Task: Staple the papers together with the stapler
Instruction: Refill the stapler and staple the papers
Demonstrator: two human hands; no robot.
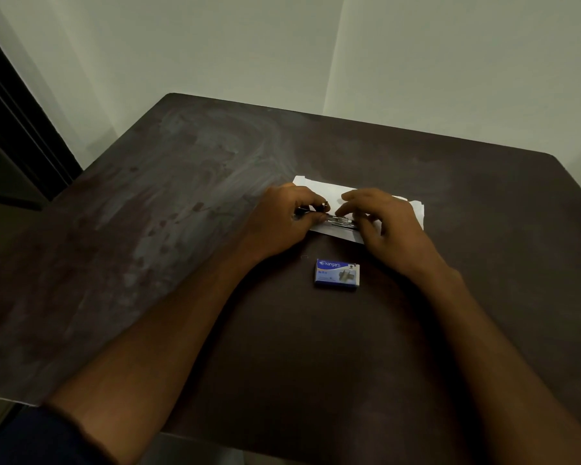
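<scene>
A small stack of white papers (319, 187) lies flat near the middle of the dark table. On its near edge sits a small metal stapler (339, 222), lying sideways and partly hidden by both hands. My left hand (282, 219) grips the stapler's left end between thumb and curled fingers. My right hand (383, 219) covers the stapler's right end, fingers bent down onto it and the paper. How the stapler's jaws sit on the paper is hidden.
A blue box of staples (337, 274) lies on the dark brown table (182, 229) just in front of the hands. The table stands in a corner of pale walls (215, 45). A dark door frame (10, 129) rises at the left.
</scene>
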